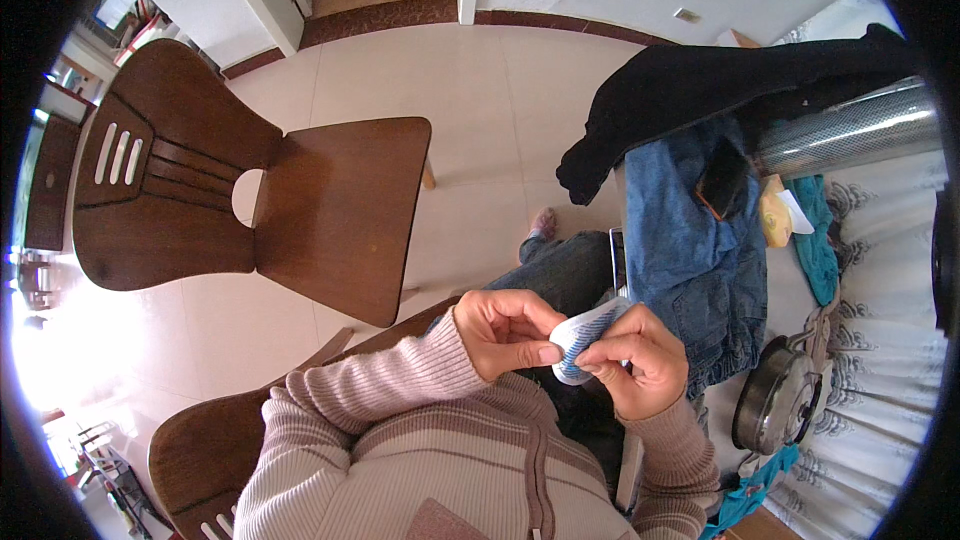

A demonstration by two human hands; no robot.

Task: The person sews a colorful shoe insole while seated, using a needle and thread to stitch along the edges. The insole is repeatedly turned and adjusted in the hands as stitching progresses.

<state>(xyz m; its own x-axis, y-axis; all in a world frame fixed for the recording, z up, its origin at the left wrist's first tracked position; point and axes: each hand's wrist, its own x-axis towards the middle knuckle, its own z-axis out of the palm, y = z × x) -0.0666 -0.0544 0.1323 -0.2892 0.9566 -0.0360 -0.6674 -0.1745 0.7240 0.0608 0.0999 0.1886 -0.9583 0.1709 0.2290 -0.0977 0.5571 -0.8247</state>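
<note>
In front of my chest, a small flat piece with blue stripes and a white edge (577, 342) is held between both hands; its exact kind I cannot make out. My left hand (505, 333) pinches its left side between thumb and fingers. On the other side, my right hand (640, 358) grips it with the thumb and bent forefinger. The piece looks slightly curved, and the fingers cover parts of it. Blue jeans (690, 240) hang over the table edge just beyond my right hand.
A dark phone (722, 180) lies on the jeans, with a black garment (680, 90) draped behind. A lidded metal pot (775, 398) stands at the right, near teal cloth (818, 240). One wooden chair (340, 210) faces me at the left; white curtains (870, 340) hang at the far right.
</note>
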